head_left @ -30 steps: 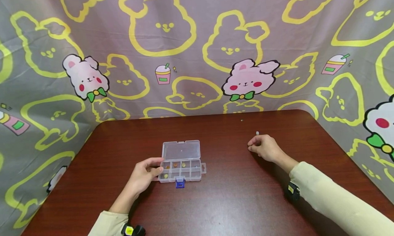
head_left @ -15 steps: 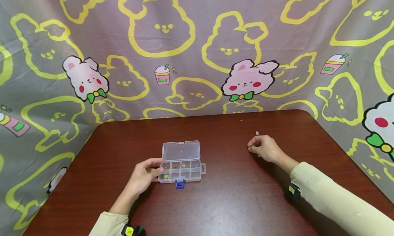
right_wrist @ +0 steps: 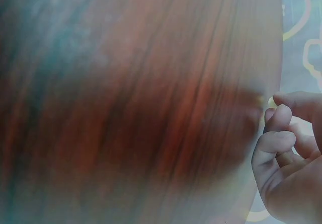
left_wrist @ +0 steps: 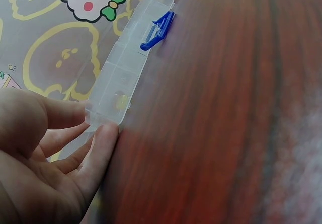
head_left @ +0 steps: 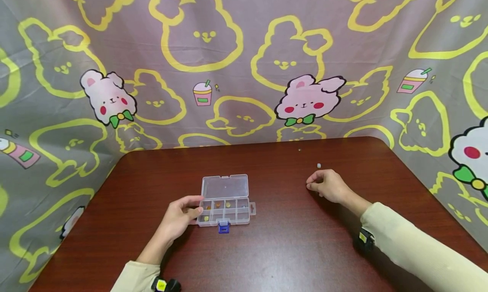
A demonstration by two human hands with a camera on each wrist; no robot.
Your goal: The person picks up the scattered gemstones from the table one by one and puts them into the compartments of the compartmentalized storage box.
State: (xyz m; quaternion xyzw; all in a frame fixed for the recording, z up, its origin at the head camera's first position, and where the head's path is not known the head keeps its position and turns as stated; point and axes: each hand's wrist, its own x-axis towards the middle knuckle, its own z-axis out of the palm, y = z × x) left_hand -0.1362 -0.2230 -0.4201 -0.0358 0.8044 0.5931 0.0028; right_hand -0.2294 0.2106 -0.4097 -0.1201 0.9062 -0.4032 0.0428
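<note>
A clear plastic compartment box [head_left: 223, 211] stands on the table with its lid [head_left: 225, 187] raised at the back and a blue latch [head_left: 223, 227] at the front. Several small yellow and orange-brown pieces lie in its compartments, one of them a yellow piece [head_left: 206, 219] at front left. My left hand [head_left: 178, 218] grips the box's left end between thumb and fingers. To the right, my right hand [head_left: 329, 186] is low over the table, thumb and index finger together. In the right wrist view a small yellow bead-like piece [right_wrist: 272, 102] shows at those fingertips, mostly hidden.
A small whitish bead-like piece [head_left: 319, 165] lies just behind my right hand. Farther back is a tiny shiny piece [head_left: 299, 150]. The brown table [head_left: 274, 254] ends at a patterned curtain [head_left: 244, 72] behind and at both sides.
Both hands and the box keep almost the same places. The head view shifts slightly; the whitish piece stays behind my right hand.
</note>
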